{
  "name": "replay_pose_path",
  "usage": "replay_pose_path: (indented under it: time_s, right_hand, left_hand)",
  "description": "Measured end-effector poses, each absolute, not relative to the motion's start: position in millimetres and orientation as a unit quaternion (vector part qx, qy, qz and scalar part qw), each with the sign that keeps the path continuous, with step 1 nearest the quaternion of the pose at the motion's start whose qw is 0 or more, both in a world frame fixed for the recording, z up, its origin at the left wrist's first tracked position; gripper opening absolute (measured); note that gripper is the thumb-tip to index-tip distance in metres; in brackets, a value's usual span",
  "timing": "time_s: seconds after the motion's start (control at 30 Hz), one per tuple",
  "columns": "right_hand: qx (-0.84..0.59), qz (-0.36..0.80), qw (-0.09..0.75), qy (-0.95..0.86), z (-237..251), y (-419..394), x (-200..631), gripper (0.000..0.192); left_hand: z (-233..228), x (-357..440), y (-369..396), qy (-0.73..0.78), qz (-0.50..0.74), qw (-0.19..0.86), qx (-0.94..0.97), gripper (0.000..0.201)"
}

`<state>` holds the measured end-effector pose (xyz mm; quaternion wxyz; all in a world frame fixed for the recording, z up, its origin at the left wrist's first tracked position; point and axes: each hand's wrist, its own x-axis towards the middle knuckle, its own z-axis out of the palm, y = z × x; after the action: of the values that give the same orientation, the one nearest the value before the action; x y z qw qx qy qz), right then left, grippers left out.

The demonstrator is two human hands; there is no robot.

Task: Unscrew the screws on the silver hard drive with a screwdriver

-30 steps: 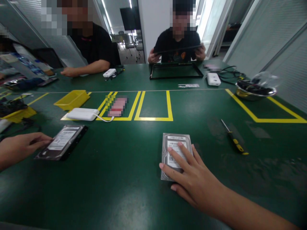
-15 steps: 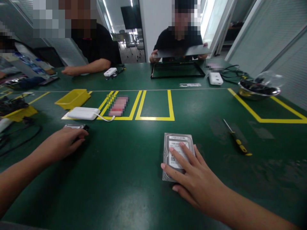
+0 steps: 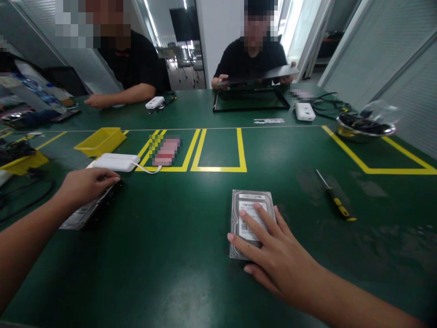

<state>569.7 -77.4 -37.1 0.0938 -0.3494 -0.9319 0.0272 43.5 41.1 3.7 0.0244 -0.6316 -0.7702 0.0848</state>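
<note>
A silver hard drive with a white label lies flat on the green table in front of me. My right hand rests on it with the fingers spread over the label and the thumb at its left edge. To the left lies a second hard drive, partly hidden by my left hand. That hand reaches over the drive and curls its fingers around the far end, and the drive looks tipped up a little on that side.
A yellow-handled screwdriver lies to the right of the centre drive. Behind my left hand are a white box with a cable and a yellow tray. Yellow tape rectangles mark the table. A metal bowl stands far right. Two people sit opposite, one holding a dark panel over a black frame.
My left hand has moved from the near side of the left drive over its top to the far end. The right hand has stayed on the centre drive.
</note>
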Motion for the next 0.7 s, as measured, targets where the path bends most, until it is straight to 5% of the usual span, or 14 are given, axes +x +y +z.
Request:
replay_pose_path:
  time_s: [0.3,0.7]
  right_hand:
    - [-0.354,0.028,0.087,-0.931,-36.1,-76.7,568.7,0.061]
    - [-0.352,0.024,0.092,-0.931,-36.4,-76.9,569.5,0.063]
  left_hand:
    - [1.6,59.6,47.6,-0.709,0.192,0.064,-0.676,0.041]
    - [-5.4,60.2,45.0,-0.725,0.167,0.066,-0.665,0.046]
